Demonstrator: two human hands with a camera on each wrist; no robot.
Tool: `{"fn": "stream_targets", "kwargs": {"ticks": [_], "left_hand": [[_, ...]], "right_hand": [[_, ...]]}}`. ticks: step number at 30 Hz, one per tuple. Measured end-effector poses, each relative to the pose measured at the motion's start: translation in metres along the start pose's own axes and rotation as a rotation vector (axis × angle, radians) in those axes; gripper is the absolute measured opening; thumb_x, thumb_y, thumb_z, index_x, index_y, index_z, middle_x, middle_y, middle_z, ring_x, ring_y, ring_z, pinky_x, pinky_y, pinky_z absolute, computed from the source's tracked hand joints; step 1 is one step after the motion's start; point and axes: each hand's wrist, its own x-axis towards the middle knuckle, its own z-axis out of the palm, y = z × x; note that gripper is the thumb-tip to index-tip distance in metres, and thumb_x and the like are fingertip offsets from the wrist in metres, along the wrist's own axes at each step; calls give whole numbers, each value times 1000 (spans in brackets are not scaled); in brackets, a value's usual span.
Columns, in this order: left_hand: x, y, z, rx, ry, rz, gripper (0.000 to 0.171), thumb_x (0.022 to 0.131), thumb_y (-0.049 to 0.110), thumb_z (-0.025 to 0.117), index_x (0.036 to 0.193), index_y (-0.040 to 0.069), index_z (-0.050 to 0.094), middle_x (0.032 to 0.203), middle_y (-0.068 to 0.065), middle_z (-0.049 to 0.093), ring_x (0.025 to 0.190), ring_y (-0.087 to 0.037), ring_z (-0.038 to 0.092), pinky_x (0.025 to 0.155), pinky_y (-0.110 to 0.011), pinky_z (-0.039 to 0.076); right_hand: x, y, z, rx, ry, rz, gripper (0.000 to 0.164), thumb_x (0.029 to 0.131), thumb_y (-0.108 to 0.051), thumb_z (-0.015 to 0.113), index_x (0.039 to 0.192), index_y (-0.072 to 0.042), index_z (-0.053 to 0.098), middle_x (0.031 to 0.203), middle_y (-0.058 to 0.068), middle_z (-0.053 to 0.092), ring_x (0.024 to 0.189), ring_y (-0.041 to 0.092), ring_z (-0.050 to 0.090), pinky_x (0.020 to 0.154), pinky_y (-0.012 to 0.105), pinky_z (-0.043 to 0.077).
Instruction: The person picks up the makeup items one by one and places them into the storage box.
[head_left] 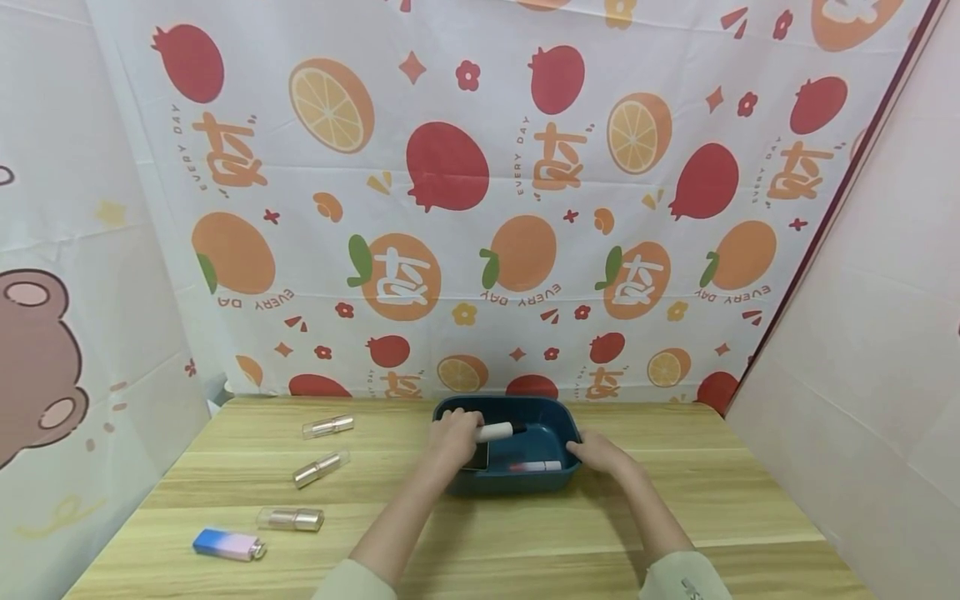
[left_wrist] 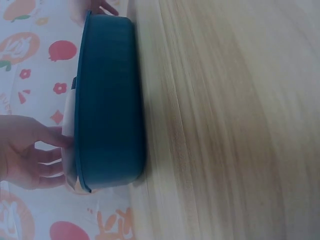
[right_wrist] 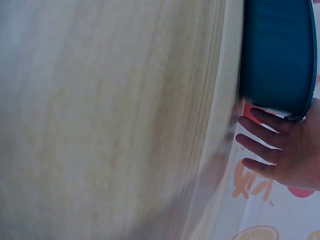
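Observation:
A dark teal plastic basin (head_left: 517, 482) stands near the back of the table. Over its left side, my left hand (head_left: 454, 437) grips a white tube with a black end (head_left: 495, 432); the left wrist view shows the thumb and fingers around the white tube (left_wrist: 69, 117) at the rim. My right hand (head_left: 600, 452) touches the basin's right end with the thumb at the rim. In the right wrist view its fingers (right_wrist: 260, 147) are straight and spread beside the basin (right_wrist: 277, 55). Inside the basin lie a lip gloss tube (head_left: 536, 466) and a dark flat item (head_left: 478, 457), partly hidden.
On the wooden table (head_left: 525, 550), to the left, lie several lipstick tubes with clear parts, among them one lipstick (head_left: 321, 469) and another (head_left: 290, 519). A blue-to-pink stick (head_left: 228, 544) is nearest the front. A fruit-print curtain (head_left: 450, 250) hangs behind the table.

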Motion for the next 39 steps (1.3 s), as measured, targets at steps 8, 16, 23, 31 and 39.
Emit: {"fn": "stream_targets", "kwargs": {"ticks": [8, 16, 23, 31, 39], "left_hand": [[1, 7, 3, -3, 7, 8, 22, 78, 0, 69, 95, 14, 69, 81, -6, 58, 74, -24, 52, 61, -38, 45], [2, 13, 10, 9, 6, 5, 23, 76, 0, 71, 94, 15, 69, 80, -5, 57, 73, -23, 51, 61, -37, 45], [4, 18, 13, 15, -6, 12, 24, 73, 3, 74, 93, 15, 69, 81, -5, 58, 75, -23, 51, 64, -38, 46], [5, 25, 16, 13, 7, 22, 20, 75, 2, 71, 90, 15, 69, 80, -6, 58, 77, -24, 52, 65, -40, 46], [6, 31, 22, 10, 14, 35, 16, 77, 1, 70, 87, 13, 68, 80, -6, 58, 76, -23, 51, 65, -39, 46]], "right_hand": [[-1, -1, -1, -19, 2, 12, 36, 94, -13, 45, 119, 13, 51, 108, 20, 59, 95, 26, 54, 90, 49, 39], [-1, 0, -1, -18, 4, 18, 32, 94, -13, 46, 112, 10, 56, 93, 11, 60, 84, 23, 53, 85, 46, 42], [-3, -1, -1, -7, 2, 8, 34, 93, -13, 46, 115, 11, 54, 100, 14, 60, 90, 24, 53, 85, 47, 42], [-3, -2, -2, -24, 6, 4, 31, 93, -13, 46, 111, 10, 57, 94, 11, 59, 84, 23, 52, 83, 46, 42], [-2, -2, -2, -33, 4, 9, 31, 93, -13, 46, 111, 10, 56, 97, 13, 59, 86, 24, 52, 82, 46, 43]]}}
